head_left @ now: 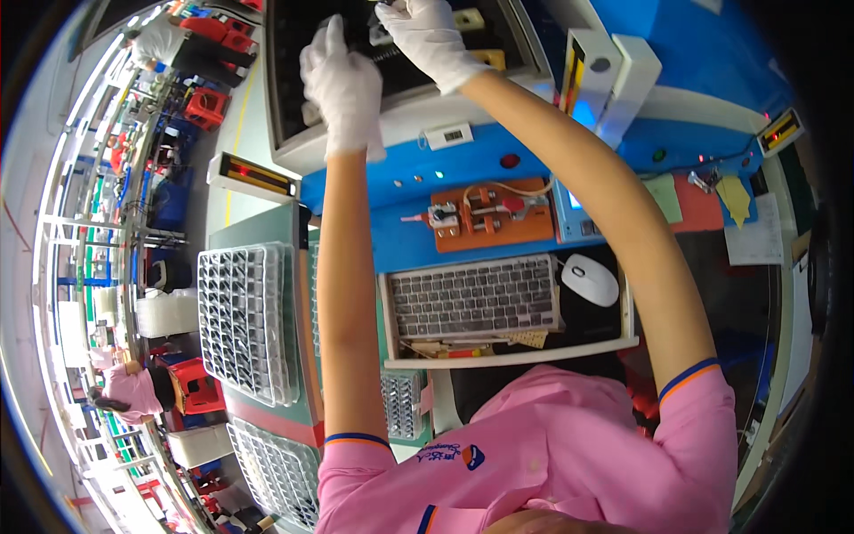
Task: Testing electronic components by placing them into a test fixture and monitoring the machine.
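Nearest the body, on the tabletop to the left, a clear compartment tray lies flat, its many small cells each holding a dark part too small to make out. A second tray of the same kind sits lower down at the tabletop's edge, and a third shows beside the left forearm. Past them a grey keyboard and a white mouse rest on a pull-out shelf, with an orange fixture on the blue machine front beyond.

Farthest out, both gloved hands are raised to the dark work tray inside the machine's white frame. The left hand has its fingers stretched loosely over the tray's near edge; whether it grips anything I cannot tell. The right hand is curled and pinches a small pale part over the dark tray, between thumb and fingertips.

That part looks light, rigid and probably delicate, so a gentle fingertip pinch by its outer edges seems the safe hold; the gloves should help against slipping.
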Motion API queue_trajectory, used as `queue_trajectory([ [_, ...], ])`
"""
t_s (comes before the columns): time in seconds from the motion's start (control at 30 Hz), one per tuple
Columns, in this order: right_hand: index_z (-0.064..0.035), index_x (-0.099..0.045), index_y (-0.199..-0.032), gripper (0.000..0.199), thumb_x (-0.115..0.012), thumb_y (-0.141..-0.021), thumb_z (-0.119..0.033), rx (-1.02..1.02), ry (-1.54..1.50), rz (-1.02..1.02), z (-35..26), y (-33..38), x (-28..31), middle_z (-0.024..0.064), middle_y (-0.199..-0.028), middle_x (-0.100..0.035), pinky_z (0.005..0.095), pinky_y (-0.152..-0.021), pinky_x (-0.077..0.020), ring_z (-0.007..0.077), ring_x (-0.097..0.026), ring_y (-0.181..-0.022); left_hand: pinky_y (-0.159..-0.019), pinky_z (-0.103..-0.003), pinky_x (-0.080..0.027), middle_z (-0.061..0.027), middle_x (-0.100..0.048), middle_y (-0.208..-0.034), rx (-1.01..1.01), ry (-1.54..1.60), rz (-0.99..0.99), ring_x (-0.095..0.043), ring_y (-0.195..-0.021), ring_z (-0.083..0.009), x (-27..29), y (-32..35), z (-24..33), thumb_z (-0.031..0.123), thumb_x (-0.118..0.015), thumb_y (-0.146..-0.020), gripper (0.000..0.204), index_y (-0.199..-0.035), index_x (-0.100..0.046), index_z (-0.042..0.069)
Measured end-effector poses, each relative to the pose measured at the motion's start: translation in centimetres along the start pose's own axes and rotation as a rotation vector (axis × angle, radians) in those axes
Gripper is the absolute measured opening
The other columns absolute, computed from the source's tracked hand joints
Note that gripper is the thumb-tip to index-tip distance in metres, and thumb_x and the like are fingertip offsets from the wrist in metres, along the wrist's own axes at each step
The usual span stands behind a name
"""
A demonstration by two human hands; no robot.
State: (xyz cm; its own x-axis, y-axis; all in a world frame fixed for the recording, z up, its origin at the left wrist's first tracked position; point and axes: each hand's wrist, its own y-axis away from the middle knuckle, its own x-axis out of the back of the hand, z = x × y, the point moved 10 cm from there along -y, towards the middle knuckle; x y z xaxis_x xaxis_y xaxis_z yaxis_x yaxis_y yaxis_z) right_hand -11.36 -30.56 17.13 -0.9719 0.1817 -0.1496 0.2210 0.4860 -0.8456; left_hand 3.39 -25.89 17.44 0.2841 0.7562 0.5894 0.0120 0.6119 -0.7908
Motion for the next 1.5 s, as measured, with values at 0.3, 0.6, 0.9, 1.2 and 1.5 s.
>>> queue_trajectory([
  [0.3,-0.0126,-0.065,-0.117,0.028,-0.068,-0.089,-0.008,-0.045,0.386,-0.069,13.3,-1.0,-3.8,0.0162,-0.112,-0.064,0.0433,-0.087,-0.0541,0.0385,-0.065,-0.100,-0.087,-0.050,-0.054,-0.0142,-0.073,-0.103,-0.076,0.056,-0.291,-0.069,-0.102,-0.0341,-13.6,-4.5,-4.0,0.029,-0.062,-0.093,0.025,-0.108,-0.073,0.014],
  [0.6,-0.0135,-0.070,-0.112,0.020,-0.066,-0.092,-0.014,-0.299,0.530,-0.591,13.3,0.5,-7.2,0.0080,-0.111,-0.070,0.0402,-0.092,-0.0539,0.0332,-0.067,-0.101,-0.081,-0.040,-0.056,-0.0131,-0.073,-0.095,0.093,0.508,-0.083,-0.071,-0.090,-0.0307,-10.6,-5.7,-6.3,0.003,-0.072,-0.084,0.020,-0.103,-0.071,0.010],
  [0.9,-0.0219,-0.062,-0.135,0.041,-0.051,-0.096,-0.014,-0.225,0.778,-0.758,11.3,1.8,-7.2,0.0098,-0.131,-0.065,0.0482,-0.107,-0.0425,0.0351,-0.056,-0.124,-0.096,-0.036,-0.053,-0.0150,-0.065,-0.119,0.321,0.735,0.353,-0.064,-0.109,-0.0255,-2.4,-2.8,-6.2,0.002,-0.066,-0.094,0.031,-0.125,-0.067,0.005],
  [1.2,0.0007,-0.058,-0.129,0.037,-0.056,-0.092,-0.005,0.282,0.522,-0.751,-10.1,7.9,6.2,0.0162,-0.099,-0.065,0.0440,-0.087,-0.0508,0.0320,-0.062,-0.098,-0.097,-0.044,-0.046,-0.0169,-0.066,-0.118,0.093,0.342,-0.130,-0.061,-0.110,-0.0340,6.9,14.4,1.4,0.010,-0.057,-0.101,0.023,-0.122,-0.060,0.003],
  [1.5,-0.0066,-0.063,-0.098,0.013,-0.067,-0.086,-0.010,0.052,0.782,-1.073,-4.6,14.2,10.6,0.0145,-0.082,-0.069,0.0456,-0.071,-0.0557,0.0320,-0.071,-0.081,-0.102,-0.043,-0.043,-0.0103,-0.064,-0.117,0.072,0.324,-0.141,-0.060,-0.109,-0.0312,4.4,18.9,-0.8,0.012,-0.063,-0.099,0.023,-0.120,-0.060,0.007],
])
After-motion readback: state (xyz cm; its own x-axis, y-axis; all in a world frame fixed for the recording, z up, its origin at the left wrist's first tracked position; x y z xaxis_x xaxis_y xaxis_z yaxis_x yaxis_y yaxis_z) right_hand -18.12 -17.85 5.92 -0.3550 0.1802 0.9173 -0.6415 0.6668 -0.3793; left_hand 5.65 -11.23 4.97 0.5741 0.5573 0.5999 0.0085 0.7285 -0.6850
